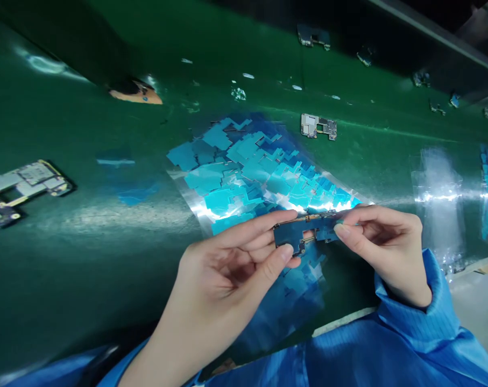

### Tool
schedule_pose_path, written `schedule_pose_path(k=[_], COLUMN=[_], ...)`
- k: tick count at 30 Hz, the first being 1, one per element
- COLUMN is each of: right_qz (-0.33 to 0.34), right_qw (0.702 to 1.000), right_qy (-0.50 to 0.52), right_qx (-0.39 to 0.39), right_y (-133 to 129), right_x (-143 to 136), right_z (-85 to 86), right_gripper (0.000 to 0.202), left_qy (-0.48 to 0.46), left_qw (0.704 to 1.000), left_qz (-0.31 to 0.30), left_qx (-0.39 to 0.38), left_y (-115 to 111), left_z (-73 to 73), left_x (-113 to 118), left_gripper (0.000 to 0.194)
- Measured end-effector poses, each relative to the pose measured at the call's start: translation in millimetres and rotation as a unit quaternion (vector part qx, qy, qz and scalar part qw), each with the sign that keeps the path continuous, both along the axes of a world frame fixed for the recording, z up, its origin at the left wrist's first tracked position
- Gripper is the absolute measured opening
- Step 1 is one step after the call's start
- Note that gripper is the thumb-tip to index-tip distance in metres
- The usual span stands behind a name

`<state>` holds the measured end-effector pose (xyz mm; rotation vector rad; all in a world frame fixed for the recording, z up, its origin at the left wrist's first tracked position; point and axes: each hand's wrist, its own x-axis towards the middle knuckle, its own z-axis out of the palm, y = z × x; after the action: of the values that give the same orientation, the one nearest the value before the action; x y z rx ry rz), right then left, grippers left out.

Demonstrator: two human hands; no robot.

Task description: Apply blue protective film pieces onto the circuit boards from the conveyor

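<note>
A small circuit board (pixel 309 234) with dark blue film over much of its face is held above the green table. My left hand (pixel 231 269) grips its left end, thumb on the front face and fingers behind. At the board's right end, the thumb and forefinger of my right hand (pixel 383 239) are pinched together on the edge of a piece of blue film (pixel 327 231). How much of that film touches the board I cannot tell. Behind and below the board lie clear sheets carrying many cut blue film pieces (pixel 247 161).
Another circuit board (pixel 318 127) lies beyond the film sheets, and a larger-looking one (pixel 26 188) is at the left. Several small boards (pixel 313 37) sit along the far side. Clear plastic strips (pixel 439 199) lie at the right. A dark object with a tan end (pixel 136 94) juts in from upper left.
</note>
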<state>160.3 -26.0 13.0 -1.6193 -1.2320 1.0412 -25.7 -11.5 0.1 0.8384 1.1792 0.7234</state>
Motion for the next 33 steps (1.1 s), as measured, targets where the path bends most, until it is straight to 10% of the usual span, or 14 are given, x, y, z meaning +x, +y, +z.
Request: schedule_pose_path(k=[33], right_qz=[0.002], right_qw=[1.000], right_qy=[0.021], right_qx=[0.013], right_y=[-1.7], right_x=[-2.9], right_z=[-4.6], right_gripper=[0.012], left_qy=[0.010], left_qw=[1.000], left_qz=[0.019], left_qx=[0.012], left_y=[-1.9], left_z=[-0.9], left_x=[2.5], left_gripper=[0.029])
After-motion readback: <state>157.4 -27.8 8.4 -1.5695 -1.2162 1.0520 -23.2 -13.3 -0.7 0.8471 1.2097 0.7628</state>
